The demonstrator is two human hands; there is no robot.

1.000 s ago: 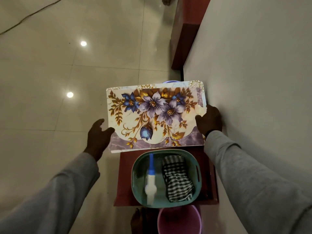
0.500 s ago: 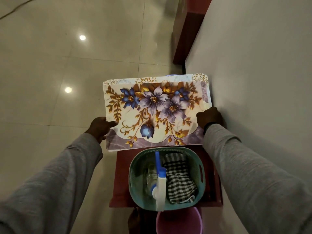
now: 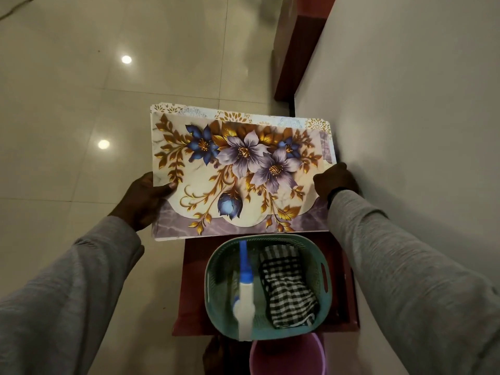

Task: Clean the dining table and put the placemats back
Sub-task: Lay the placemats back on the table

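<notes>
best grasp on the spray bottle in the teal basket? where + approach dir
Likely from straight above, taking the white head and neck of the spray bottle. It stands in the left half of the teal basket with its blue nozzle pointing away from the person; the basket's walls block its sides and the checked cloth fills the right half. Both hands are now holding the placemats.

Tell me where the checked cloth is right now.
In the head view, the checked cloth lies in the right half of the teal basket, beside the spray bottle, just below the held placemats.
</notes>
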